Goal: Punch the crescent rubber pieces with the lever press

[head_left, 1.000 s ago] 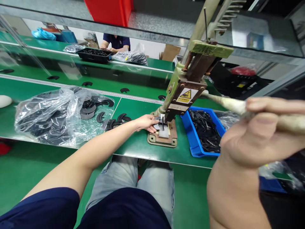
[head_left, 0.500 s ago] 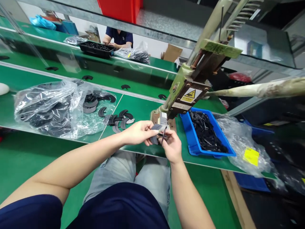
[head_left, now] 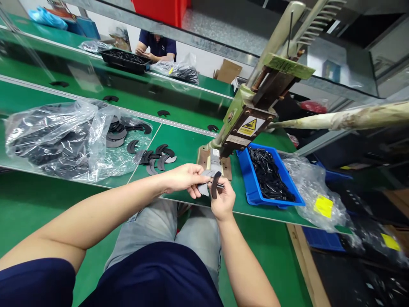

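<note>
Between finger and thumb, my left hand (head_left: 188, 179) pinches a grey crescent-shaped piece (head_left: 203, 189). Close beside it, my right hand (head_left: 224, 198) grips a black curved part (head_left: 216, 185) with a thin dark stem. The two parts are held side by side, and I cannot tell whether they touch. Both hands are over the front edge of the green bench, just before the base (head_left: 214, 164) of a green hand press (head_left: 246, 115). Loose dark crescent pieces (head_left: 161, 162) lie on the bench to the left of my hands.
A blue bin (head_left: 244, 183) of thin black parts stands right of the press. A clear plastic bag (head_left: 51, 140) of dark crescents lies at the left, another bag (head_left: 329, 213) at the right. Single crescents lie along the belt behind. Across it sits a person (head_left: 159, 47) beside a black tray (head_left: 124, 64).
My right hand has turned, so the black curved part now shows its broad face beside the grey piece. My left hand keeps its pinch. The whole view has shifted slightly.
</note>
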The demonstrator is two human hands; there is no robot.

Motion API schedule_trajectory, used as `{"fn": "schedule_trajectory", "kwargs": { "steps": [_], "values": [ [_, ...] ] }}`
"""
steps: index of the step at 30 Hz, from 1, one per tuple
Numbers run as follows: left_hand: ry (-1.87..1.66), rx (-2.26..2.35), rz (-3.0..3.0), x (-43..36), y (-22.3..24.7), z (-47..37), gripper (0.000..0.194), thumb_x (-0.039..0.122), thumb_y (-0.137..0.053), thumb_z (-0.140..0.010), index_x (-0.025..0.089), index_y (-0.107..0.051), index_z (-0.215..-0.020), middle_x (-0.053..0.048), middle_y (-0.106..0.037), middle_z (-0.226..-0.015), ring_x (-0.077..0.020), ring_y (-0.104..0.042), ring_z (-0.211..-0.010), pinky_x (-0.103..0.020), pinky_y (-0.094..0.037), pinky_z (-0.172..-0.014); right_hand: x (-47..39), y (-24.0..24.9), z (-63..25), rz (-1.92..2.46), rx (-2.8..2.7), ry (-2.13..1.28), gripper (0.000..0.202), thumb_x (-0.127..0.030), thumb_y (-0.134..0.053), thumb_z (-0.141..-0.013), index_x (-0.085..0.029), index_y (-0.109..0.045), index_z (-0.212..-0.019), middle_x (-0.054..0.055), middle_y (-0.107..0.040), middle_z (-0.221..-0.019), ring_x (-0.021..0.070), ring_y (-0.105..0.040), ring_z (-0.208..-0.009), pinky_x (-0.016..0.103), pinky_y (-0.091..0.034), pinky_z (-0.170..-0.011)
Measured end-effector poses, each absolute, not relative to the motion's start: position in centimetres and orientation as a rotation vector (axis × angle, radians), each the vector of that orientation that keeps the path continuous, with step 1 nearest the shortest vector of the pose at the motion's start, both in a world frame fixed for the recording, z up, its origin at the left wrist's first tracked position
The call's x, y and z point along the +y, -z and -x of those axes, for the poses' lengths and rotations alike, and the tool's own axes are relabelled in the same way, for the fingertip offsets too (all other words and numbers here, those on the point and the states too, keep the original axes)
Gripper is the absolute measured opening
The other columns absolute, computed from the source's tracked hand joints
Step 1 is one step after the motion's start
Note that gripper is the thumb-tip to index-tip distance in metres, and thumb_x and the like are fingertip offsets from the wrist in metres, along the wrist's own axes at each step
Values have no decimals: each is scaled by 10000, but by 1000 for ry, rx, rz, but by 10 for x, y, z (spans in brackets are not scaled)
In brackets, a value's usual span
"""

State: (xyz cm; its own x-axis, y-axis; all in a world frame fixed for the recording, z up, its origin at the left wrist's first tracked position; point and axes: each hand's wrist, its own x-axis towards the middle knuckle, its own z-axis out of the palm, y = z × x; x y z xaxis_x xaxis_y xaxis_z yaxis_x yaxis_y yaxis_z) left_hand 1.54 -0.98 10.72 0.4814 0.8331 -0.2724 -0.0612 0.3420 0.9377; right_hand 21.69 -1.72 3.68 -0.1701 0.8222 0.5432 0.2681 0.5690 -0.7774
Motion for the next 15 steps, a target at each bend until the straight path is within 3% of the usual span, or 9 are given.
{"fn": "schedule_trajectory", "kwargs": {
  "steps": [4,8,11,15],
  "values": [
    [-717,1011,-1288,-4,-108,-10,548,663,-804,-826,197,-518,-868,-3,-674,-686,-158,-696,-587,-260,-557,-542,-10,-52,-235,874,-1955,-491,164,-325,-581,-1024,-218,-680,-1099,58,-727,-976,179,-666,-888,351,-544,-843],
    [-970,1289,-1793,-12,-117,-10,383,566,-727,-920,201,-612,-947,-26,-671,-905,-157,-638,-771,-298,-523,-702,-5,-60,-246,827,-2125,-345,145,-291,-572,-1021,-205,-689,-1006,73,-713,-914,191,-616,-847,371,-495,-809],
    [-917,1310,-2117,-19,-118,-19,351,507,-664,-967,205,-597,-802,-22,-608,-851,-181,-579,-826,-318,-459,-758,-5,-59,-247,797,-2177,-260,132,-254,-570,-1017,-192,-684,-993,80,-707,-905,191,-604,-844,367,-480,-796],
    [-804,1268,-2056,-15,-109,-28,427,462,-624,-980,202,-482,-674,8,-498,-728,-156,-479,-710,-294,-364,-651,-9,-60,-249,742,-2204,-195,119,-209,-581,-1003,-188,-693,-1038,81,-719,-924,190,-617,-850,361,-486,-789]
  ]
}}
